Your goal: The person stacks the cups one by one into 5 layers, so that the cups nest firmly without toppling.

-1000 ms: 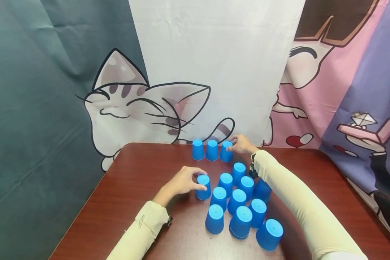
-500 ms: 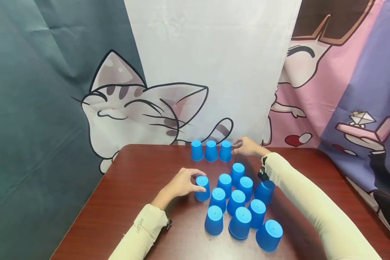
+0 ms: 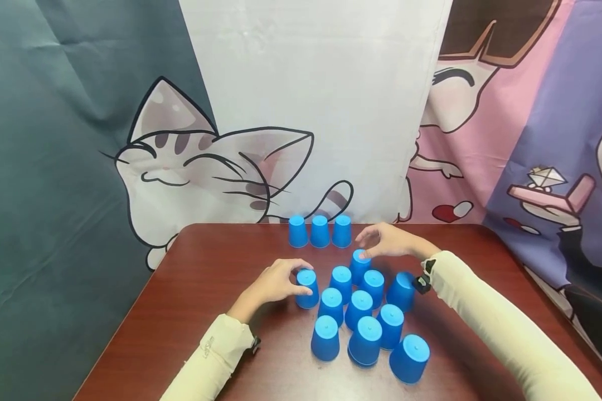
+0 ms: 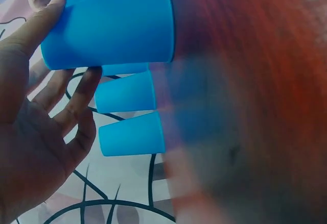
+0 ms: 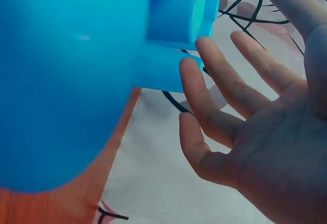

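Observation:
My left hand [image 3: 277,282] holds an upside-down blue plastic cup [image 3: 307,291] at the left of the group, thumb on the near side and fingers on the far side. The left wrist view shows that cup [image 4: 110,27] large, with the thumb and fingertips at its sides. My right hand [image 3: 395,240] hovers over the farthest cup [image 3: 359,269] of the cluster, its thumb tip overlapping the cup's top. Its fingers [image 5: 219,101] are spread and loosely bent in the right wrist view, with nothing between them.
Three blue cups stand in a row at the table's far edge, the middle one [image 3: 320,231] among them. Several more upside-down cups, such as the front one [image 3: 365,341], crowd the brown table [image 3: 210,250]. Behind hangs a printed cloth [image 3: 261,67].
My right hand has left the rightmost cup of the back row and come nearer, over the cluster's farthest cup. The left hand stays at its cup. The view has shifted slightly right.

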`<state>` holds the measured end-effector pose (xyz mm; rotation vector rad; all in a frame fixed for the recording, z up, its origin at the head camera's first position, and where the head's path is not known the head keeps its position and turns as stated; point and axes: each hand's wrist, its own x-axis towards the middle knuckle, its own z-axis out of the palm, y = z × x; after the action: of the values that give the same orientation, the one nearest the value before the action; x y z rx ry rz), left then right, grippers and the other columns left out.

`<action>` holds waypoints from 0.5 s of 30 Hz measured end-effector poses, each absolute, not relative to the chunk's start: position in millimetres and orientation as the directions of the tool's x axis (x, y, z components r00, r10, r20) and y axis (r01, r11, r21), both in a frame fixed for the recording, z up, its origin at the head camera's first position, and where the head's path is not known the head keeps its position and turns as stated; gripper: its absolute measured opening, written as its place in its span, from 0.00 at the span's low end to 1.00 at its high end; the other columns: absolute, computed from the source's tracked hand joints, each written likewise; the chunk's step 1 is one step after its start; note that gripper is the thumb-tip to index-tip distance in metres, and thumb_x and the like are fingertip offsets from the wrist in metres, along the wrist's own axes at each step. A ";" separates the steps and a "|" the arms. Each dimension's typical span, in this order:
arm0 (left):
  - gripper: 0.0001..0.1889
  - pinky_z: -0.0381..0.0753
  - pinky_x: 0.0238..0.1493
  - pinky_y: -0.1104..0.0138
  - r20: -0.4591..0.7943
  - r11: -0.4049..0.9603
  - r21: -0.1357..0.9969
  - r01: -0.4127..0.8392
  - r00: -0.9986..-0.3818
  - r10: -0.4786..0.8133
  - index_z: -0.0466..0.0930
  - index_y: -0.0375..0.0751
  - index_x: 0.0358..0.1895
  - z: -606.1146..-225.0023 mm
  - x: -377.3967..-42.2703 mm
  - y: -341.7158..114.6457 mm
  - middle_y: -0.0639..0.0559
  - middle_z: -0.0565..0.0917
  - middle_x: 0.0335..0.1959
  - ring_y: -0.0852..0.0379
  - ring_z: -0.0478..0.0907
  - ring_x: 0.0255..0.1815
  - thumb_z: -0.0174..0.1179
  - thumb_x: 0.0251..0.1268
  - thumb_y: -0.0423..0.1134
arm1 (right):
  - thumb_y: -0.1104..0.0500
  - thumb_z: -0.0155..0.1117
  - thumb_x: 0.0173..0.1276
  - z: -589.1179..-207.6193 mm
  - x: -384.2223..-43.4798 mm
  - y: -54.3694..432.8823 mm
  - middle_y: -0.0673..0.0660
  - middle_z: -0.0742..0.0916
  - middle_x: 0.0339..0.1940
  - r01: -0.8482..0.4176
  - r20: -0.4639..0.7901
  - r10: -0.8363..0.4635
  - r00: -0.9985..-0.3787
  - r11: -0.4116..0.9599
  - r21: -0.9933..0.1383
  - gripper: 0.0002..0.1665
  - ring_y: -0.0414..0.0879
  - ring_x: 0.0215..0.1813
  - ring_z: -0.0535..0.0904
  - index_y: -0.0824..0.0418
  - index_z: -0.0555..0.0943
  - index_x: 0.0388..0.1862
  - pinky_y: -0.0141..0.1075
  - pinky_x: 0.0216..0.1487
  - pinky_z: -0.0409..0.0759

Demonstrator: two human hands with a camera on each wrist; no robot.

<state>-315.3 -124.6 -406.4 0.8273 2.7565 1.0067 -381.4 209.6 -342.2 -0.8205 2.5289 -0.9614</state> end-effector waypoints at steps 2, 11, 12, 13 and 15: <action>0.31 0.82 0.42 0.66 0.093 0.647 0.610 0.457 -0.852 0.515 0.77 0.55 0.61 -408.4 -314.4 -125.7 0.61 0.82 0.49 0.61 0.78 0.45 0.73 0.54 0.56 | 0.49 0.76 0.60 -344.0 -378.6 210.6 0.61 0.85 0.54 -0.396 -0.092 -0.614 -0.784 0.610 -0.687 0.31 0.59 0.56 0.82 0.62 0.79 0.58 0.53 0.52 0.82; 0.33 0.81 0.51 0.52 0.098 0.675 0.574 0.464 -0.857 0.505 0.74 0.62 0.65 -410.0 -315.2 -128.7 0.59 0.79 0.60 0.56 0.75 0.58 0.73 0.54 0.56 | 0.53 0.77 0.58 -350.9 -375.3 214.1 0.63 0.85 0.55 -0.363 -0.111 -0.577 -0.809 0.639 -0.679 0.32 0.60 0.56 0.82 0.64 0.79 0.59 0.54 0.53 0.81; 0.33 0.81 0.50 0.51 0.101 0.675 0.578 0.459 -0.861 0.499 0.74 0.61 0.65 -410.1 -315.9 -129.0 0.59 0.79 0.60 0.55 0.75 0.58 0.73 0.54 0.55 | 0.54 0.77 0.58 -351.3 -374.9 213.8 0.61 0.85 0.54 -0.359 -0.112 -0.572 -0.812 0.643 -0.677 0.31 0.60 0.56 0.82 0.64 0.79 0.58 0.55 0.53 0.81; 0.33 0.81 0.50 0.51 0.099 0.676 0.584 0.450 -0.866 0.491 0.73 0.61 0.66 -410.3 -316.5 -129.3 0.58 0.79 0.60 0.54 0.75 0.58 0.73 0.54 0.55 | 0.54 0.77 0.58 -351.9 -374.5 213.7 0.60 0.86 0.53 -0.357 -0.115 -0.570 -0.814 0.646 -0.675 0.31 0.59 0.55 0.82 0.65 0.79 0.58 0.55 0.53 0.81; 0.34 0.82 0.48 0.52 0.091 0.681 0.594 0.428 -0.877 0.471 0.73 0.61 0.66 -410.6 -317.9 -130.2 0.57 0.79 0.60 0.54 0.76 0.57 0.74 0.54 0.54 | 0.54 0.77 0.59 -353.7 -374.0 213.3 0.59 0.86 0.52 -0.354 -0.117 -0.571 -0.813 0.644 -0.678 0.30 0.59 0.55 0.82 0.64 0.79 0.58 0.55 0.53 0.81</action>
<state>-317.9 -130.2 -410.6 0.7540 2.8165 0.9679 -374.0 213.3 -353.7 -0.7395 2.5448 -0.9497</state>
